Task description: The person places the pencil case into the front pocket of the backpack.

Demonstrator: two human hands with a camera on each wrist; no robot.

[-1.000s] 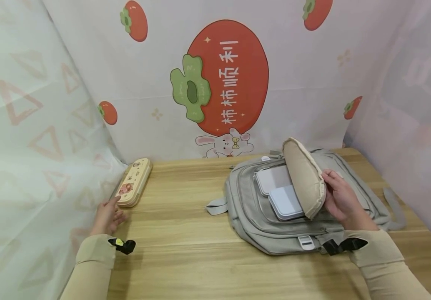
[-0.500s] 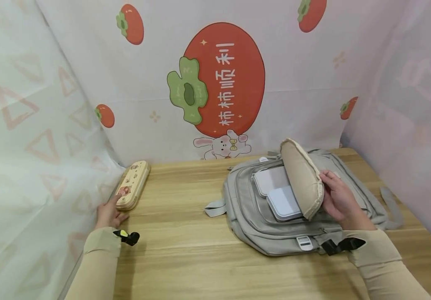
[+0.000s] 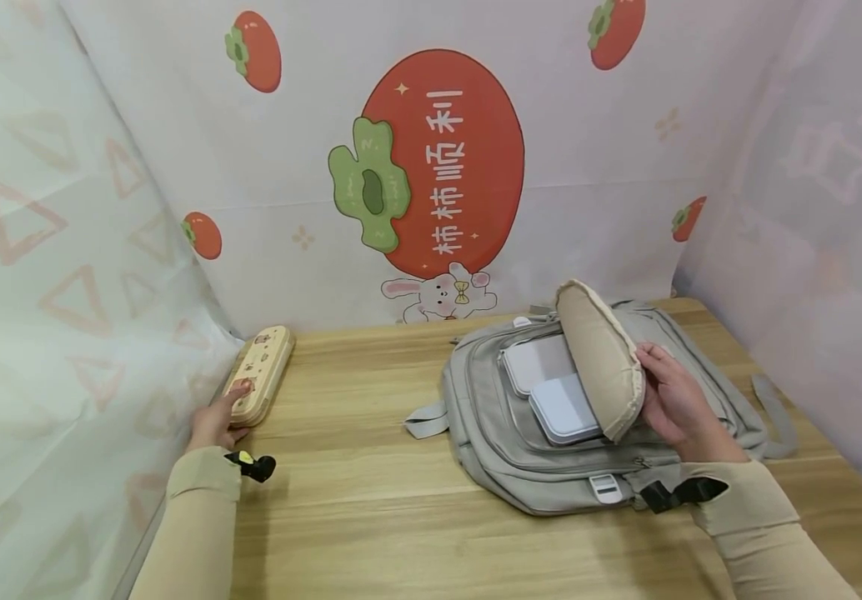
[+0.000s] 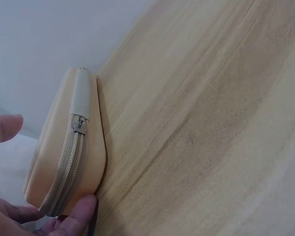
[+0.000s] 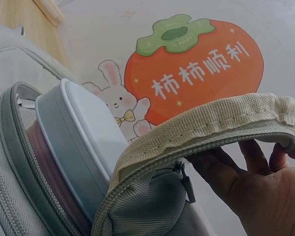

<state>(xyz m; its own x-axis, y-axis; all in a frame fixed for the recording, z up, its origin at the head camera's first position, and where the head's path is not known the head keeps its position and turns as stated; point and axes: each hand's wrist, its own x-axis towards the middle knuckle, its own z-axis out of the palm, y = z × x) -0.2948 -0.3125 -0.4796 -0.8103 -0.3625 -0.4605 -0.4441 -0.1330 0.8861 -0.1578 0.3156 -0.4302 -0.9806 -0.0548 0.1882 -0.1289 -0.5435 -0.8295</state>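
Observation:
At the left of the table lies a cream pencil case (image 3: 269, 367) with small printed pictures. My left hand (image 3: 215, 419) is at its near end. In the left wrist view the fingers (image 4: 81, 216) touch the zipped case's lower end, and the thumb (image 4: 5, 130) stands a little apart from the lid. On the right lies a grey backpack (image 3: 487, 442). My right hand (image 3: 679, 400) pinches the rim of its beige-lined front-pocket flap (image 3: 599, 358), holding it raised. Inside the pocket sit a whitish box (image 3: 536, 362) and a light blue box (image 3: 562, 407); the flap partly hides both.
The wooden table (image 3: 356, 517) runs between the pencil case and the backpack. Printed cloth hangs along the back (image 3: 311, 142) and both sides. A strap end (image 3: 427, 418) sticks out left of the backpack, and another strap (image 3: 774, 412) lies at its right.
My left hand has moved slightly forward to the pencil case's near end, its fingers now against it. The right hand still holds the flap up. The view has shifted slightly.

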